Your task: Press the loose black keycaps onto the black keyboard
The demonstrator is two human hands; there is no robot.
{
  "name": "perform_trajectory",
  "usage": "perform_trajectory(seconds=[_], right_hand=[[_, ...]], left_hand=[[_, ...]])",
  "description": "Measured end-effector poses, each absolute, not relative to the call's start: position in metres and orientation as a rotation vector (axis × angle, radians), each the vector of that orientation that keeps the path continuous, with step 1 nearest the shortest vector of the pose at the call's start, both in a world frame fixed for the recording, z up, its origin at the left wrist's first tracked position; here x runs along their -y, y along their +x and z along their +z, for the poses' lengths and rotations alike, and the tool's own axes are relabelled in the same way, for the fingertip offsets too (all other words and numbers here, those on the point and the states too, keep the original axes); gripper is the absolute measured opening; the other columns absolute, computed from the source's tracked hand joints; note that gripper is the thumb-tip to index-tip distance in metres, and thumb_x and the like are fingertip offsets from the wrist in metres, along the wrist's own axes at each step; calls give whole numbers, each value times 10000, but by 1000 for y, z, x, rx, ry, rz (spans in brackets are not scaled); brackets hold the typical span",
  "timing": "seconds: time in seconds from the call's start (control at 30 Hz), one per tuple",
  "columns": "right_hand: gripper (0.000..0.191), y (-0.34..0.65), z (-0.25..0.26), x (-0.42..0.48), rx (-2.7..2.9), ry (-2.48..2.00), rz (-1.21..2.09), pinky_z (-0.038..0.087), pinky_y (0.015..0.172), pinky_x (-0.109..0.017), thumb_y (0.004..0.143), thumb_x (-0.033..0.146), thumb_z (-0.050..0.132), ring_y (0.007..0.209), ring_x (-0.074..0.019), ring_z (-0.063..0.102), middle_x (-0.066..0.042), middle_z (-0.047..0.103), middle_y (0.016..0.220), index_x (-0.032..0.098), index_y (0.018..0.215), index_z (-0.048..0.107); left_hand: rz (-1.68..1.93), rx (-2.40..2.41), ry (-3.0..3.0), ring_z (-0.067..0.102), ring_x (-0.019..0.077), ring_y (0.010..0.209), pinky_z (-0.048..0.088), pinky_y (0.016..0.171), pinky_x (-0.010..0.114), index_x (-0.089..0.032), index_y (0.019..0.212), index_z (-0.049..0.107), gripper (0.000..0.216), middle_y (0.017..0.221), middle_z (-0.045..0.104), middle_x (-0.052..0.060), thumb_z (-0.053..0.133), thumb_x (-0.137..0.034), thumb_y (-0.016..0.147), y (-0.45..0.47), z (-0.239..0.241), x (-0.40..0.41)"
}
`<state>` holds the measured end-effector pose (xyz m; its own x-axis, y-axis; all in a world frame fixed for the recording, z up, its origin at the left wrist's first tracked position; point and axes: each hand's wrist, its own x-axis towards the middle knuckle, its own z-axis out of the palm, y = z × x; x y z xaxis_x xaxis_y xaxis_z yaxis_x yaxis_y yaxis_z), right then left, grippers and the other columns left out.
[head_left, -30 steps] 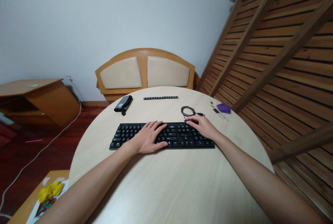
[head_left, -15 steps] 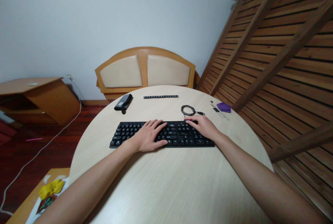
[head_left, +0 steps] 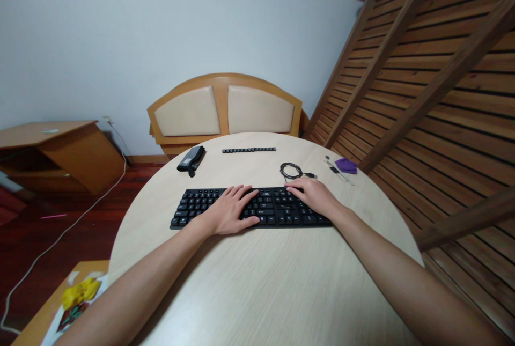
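A black keyboard (head_left: 263,212) lies flat across the round table. My left hand (head_left: 229,211) rests on its middle-left keys, fingers spread and thumb near the front edge. At the keyboard's back edge, right of the middle, my right hand (head_left: 316,197) has thumb and forefinger pinched together; whatever is between them is too small to make out. Just behind that hand lies the coiled black cable (head_left: 290,163) with its USB plug (head_left: 310,175). Farther back, a row of loose black keycaps (head_left: 248,149) forms a straight line. Small round posts show along the keyboard's back row.
A folded dark pouch (head_left: 191,159) lies at the table's back left. A purple cloth (head_left: 346,166) and a thin wire tool with a black middle (head_left: 335,170) are at the right. Behind stands a padded headboard (head_left: 224,107); a slatted wooden frame (head_left: 426,94) leans at the right.
The right thumb and fingertips have shifted very slightly at the keyboard's back edge. My left hand and the keyboard stay in place.
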<state>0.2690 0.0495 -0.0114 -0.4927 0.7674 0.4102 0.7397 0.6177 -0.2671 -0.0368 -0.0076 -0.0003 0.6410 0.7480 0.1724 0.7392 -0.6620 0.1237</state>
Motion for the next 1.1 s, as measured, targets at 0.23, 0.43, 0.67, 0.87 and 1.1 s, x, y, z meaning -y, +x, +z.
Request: perform_trajectory(seconds=[0.23, 0.43, 0.67, 0.87, 1.1], right_hand=[[245, 269, -12, -49, 2336, -1174, 104, 521, 931, -367, 975, 309, 542, 1045, -227, 684, -41, 752, 1116, 246, 1078, 756], [232, 266, -5, -47, 2363, -1255, 94, 526, 901, -364, 963, 315, 552, 1018, -232, 690, -41, 756, 1097, 255, 1059, 755], [228, 257, 5, -40, 2429, -1352, -43, 520, 864, -351, 963, 276, 547, 999, -252, 689, -58, 760, 1060, 248, 1041, 759], [220, 253, 11, -38, 2467, -1368, -48, 515, 843, -352, 952, 246, 556, 980, -264, 688, -64, 764, 1032, 232, 1019, 765], [207, 258, 7, -46, 2436, -1359, 36, 510, 883, -347, 950, 278, 565, 1000, -253, 693, -49, 765, 1055, 246, 1016, 759]], left_hand=[[330, -1265, 2795, 365, 360, 1412, 266, 1171, 539, -203, 1526, 343, 779, 1562, 375, 133, 393, -701, 928, -37, 1, 8], [329, -1265, 2791, 370, 358, 1407, 264, 1172, 537, -200, 1522, 351, 775, 1557, 381, 135, 398, -695, 928, -36, 1, 8], [343, -1259, 2781, 362, 361, 1412, 255, 1172, 552, -218, 1521, 347, 767, 1560, 378, 126, 396, -699, 926, -37, -1, 7], [305, -1269, 2799, 359, 360, 1414, 259, 1173, 545, -201, 1523, 347, 785, 1562, 372, 133, 379, -710, 926, -36, -1, 7], [336, -1263, 2777, 353, 365, 1419, 255, 1171, 553, -212, 1524, 346, 778, 1560, 375, 134, 399, -705, 924, -36, 1, 8]])
